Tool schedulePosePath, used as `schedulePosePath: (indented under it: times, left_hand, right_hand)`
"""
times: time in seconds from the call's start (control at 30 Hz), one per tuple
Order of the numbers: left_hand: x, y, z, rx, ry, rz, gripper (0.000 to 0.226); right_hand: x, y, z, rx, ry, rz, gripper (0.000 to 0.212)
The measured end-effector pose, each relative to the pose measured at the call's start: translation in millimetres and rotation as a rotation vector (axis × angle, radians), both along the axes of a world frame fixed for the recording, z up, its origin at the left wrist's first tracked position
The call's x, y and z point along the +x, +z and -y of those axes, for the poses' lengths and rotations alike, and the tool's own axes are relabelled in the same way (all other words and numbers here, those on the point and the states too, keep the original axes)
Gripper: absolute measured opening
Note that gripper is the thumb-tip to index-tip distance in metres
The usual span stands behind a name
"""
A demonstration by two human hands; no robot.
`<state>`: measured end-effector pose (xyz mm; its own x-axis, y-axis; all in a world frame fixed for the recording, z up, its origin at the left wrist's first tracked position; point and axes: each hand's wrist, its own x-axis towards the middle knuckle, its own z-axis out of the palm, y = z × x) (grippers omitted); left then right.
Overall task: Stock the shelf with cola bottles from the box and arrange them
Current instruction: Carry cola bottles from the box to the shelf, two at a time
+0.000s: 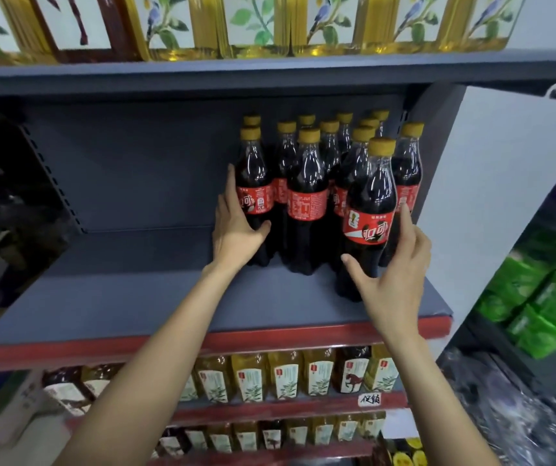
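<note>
Forearms are reaching up, both hands cupping cola bottles on the shelf [155,297].
Left hand [236,227] is curling its fingers round the end bottle [254,193]; right hand [394,267], fingers spread, is bracketing the front bottle [369,223]: full, heavy, slick plastic, best gripped at the label waist.

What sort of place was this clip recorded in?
Most likely a small grocery shop: grey metal shelving with red price strips, yellow-capped cola bottles grouped for sale, and rows of labelled amber bottles below.

Two bare forearms, seemingly sleeveless, no jewellery
</note>
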<state>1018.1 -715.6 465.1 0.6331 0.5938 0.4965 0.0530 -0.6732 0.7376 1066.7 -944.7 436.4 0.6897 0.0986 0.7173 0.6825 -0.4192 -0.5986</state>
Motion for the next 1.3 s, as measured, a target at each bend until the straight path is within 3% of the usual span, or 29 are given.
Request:
schedulePosePath:
  times: [0.13, 0.23, 0.37, 0.53, 0.67, 0.77, 0.97, 1.1, 1.3]
  left_hand:
    - [-19, -1, 12, -0.028, 0.105, 0.051, 0.102]
    - [-56, -3, 16, -0.052, 0.161, 0.137, 0.077]
    - [-147, -6, 21, -0.102, 0.143, 0.324, 0.039]
    - [-288, -25, 1, 0.101, 0.310, 0.379, 0.014]
    - [-409, -67, -26, 0.159, 0.463, 0.257, 0.010]
    - [-502, -108, -49, 0.118, 0.587, 0.009, 0.014]
    - [-667, -188, -105, -0.186, 0.797, -0.485, 0.018]
    - [-739, -228, -142, -0.369, 0.928, -0.517, 0.025]
    - [-795, -277, -228, -0.637, 1.006, -0.413, 0.028]
  right_hand:
    - [-28, 6, -10, 0.126, 0.031, 0.275, 0.055]
    - [-54, 9, -30, 0.166, 0.215, 0.361, 0.035]
    - [-104, 7, -77, 0.220, 0.538, 0.327, 0.018]
    - [-198, -12, -150, 0.154, 0.865, 0.202, 0.017]
    - [-286, -47, -207, 0.062, 1.090, 0.109, 0.013]
    - [-357, -87, -250, -0.099, 1.205, 0.037, 0.016]
    - [-483, -181, -335, -0.564, 1.276, -0.264, 0.026]
    - [-545, -214, -384, -0.807, 1.317, -0.408, 0.034]
    - [-612, -242, -472, -1.024, 1.354, -0.366, 0.038]
